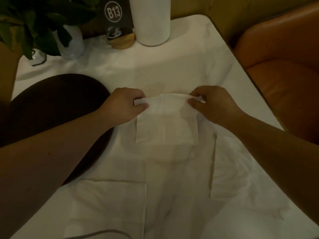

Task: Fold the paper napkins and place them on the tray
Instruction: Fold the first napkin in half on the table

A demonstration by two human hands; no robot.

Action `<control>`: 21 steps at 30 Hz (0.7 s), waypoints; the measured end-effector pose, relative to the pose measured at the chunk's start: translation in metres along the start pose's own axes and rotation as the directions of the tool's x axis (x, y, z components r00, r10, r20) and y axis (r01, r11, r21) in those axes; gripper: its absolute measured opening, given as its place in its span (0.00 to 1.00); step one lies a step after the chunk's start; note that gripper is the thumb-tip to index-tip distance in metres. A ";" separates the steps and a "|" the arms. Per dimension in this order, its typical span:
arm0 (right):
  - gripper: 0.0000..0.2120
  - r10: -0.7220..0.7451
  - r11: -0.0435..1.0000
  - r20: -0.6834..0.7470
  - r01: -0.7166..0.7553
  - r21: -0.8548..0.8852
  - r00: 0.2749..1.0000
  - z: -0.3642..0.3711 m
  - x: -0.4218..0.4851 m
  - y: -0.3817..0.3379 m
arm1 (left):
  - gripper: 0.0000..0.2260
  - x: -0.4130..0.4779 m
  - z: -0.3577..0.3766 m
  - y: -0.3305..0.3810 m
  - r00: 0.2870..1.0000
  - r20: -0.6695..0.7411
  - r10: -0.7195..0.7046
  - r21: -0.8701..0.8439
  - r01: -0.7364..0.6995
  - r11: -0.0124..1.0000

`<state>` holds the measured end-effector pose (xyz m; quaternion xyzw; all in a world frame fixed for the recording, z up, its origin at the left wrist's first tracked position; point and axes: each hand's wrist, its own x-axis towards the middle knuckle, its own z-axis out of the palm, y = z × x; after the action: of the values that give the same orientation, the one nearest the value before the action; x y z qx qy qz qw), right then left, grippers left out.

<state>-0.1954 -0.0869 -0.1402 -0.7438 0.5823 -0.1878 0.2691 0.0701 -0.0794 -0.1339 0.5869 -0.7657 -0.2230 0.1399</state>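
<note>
A white paper napkin (pixel 166 125) lies in the middle of the white table (pixel 181 69). Its far edge is lifted off the table. My left hand (pixel 125 105) pinches the napkin's far left corner and my right hand (pixel 214 104) pinches its far right corner. A dark round tray (pixel 51 104) sits at the left, partly hidden by my left forearm. Two more flat napkins lie nearer me, one at the front left (pixel 110 204) and one at the right (pixel 238 169).
At the back of the table stand a leafy plant in a clear vase (pixel 70 44), a black B13 table sign on a wooden base (pixel 119 23) and a white cylinder (pixel 150 19). An orange leather seat (pixel 284 57) borders the table's right edge.
</note>
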 end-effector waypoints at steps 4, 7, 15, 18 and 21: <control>0.07 -0.155 0.987 -0.037 0.153 -0.042 0.987 0.003 -0.012 -0.001 | 0.06 -0.017 0.004 0.002 0.997 -0.048 0.067 -0.028 -0.069 0.997; 0.06 -0.328 0.941 -0.035 0.323 -0.101 0.944 0.006 -0.020 -0.002 | 0.03 -0.024 0.007 0.000 0.987 -0.055 0.149 -0.006 -0.149 0.989; 0.07 -0.515 0.800 0.218 0.556 -0.225 0.829 0.022 -0.051 0.013 | 0.13 -0.052 0.014 -0.004 0.929 0.245 0.277 0.305 -0.345 0.888; 0.10 -0.490 0.776 0.301 0.567 -0.277 0.818 0.028 -0.059 0.020 | 0.13 -0.058 0.018 -0.008 0.910 0.323 0.262 0.352 -0.372 0.859; 0.15 -0.453 0.763 0.365 0.566 -0.312 0.813 0.031 -0.064 0.024 | 0.11 -0.064 0.022 -0.008 0.884 0.389 0.258 0.386 -0.411 0.826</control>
<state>-0.2113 -0.0232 -0.1767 -0.9321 0.3399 -0.0269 0.1224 0.0835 -0.0161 -0.1541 0.4135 -0.9004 -0.1003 -0.0912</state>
